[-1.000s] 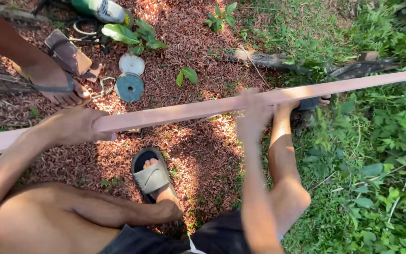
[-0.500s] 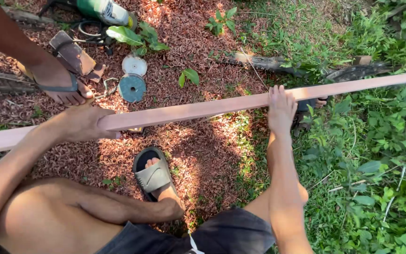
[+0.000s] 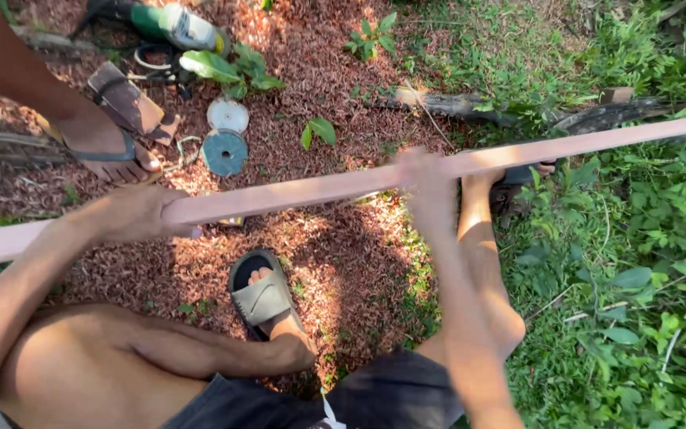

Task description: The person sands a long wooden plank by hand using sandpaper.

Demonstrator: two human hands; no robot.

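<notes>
Long pinkish wooden beam (image 3: pixel 303 191) runs slantwise across the view, held above mulch-covered ground (image 3: pixel 343 262). Left hand (image 3: pixel 132 213) wrapped around the beam, grip clamped on it. Right hand (image 3: pixel 425 181) lies on the beam further along, blurred; cannot tell whether its grip is closed. Below: person's foot in a grey slide sandal (image 3: pixel 260 298). Beyond the beam, two round discs (image 3: pixel 225 137), a green power tool (image 3: pixel 170 24), another person's sandalled foot (image 3: pixel 109 151).
</notes>
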